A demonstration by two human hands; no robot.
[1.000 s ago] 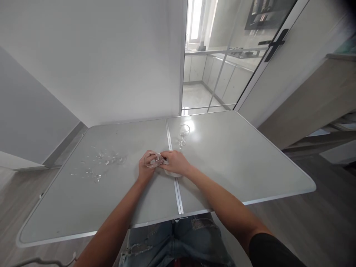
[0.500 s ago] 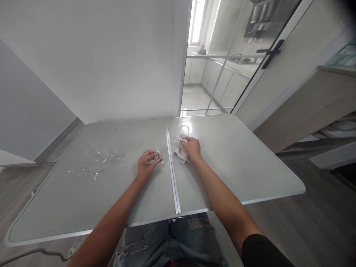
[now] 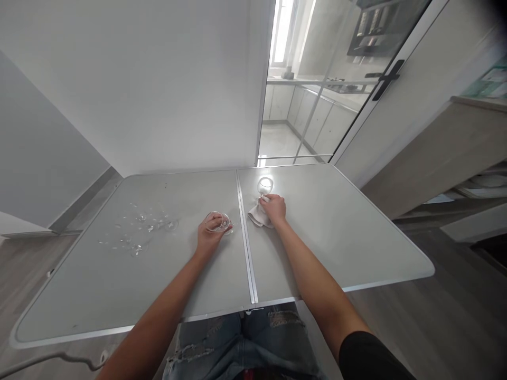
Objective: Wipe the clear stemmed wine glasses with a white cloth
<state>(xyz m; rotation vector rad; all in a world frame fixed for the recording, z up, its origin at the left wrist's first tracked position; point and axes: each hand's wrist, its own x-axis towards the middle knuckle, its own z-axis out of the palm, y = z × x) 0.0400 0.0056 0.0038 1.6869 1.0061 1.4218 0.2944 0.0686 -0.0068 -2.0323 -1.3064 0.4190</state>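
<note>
My left hand [image 3: 208, 236] is closed round a clear glass [image 3: 217, 220] left of the table seam; its round rim faces up, and a small glassy foot shows beside the fingers. Right of the seam, my right hand [image 3: 274, 208] pinches a clear stemmed glass [image 3: 265, 186] low down, under its bowl. A pale folded cloth [image 3: 259, 216] lies under that hand, partly hidden by it; whether the fingers also grip the cloth I cannot tell. Several clear glass pieces [image 3: 138, 227], hard to make out singly, are grouped on the left half of the table.
The pale folding table [image 3: 348, 237] has a metal seam [image 3: 245, 243] down its middle. A white wall [image 3: 178, 95] borders its far edge, with a glazed door [image 3: 301, 105] at the back right. Shelving [image 3: 443, 137] stands at the right. A grey cable [image 3: 55, 358] runs at lower left.
The stemmed glass at my right hand has shifted slightly to the right, and its bowl's angle has changed a little. My left hand keeps its glass in nearly the same place.
</note>
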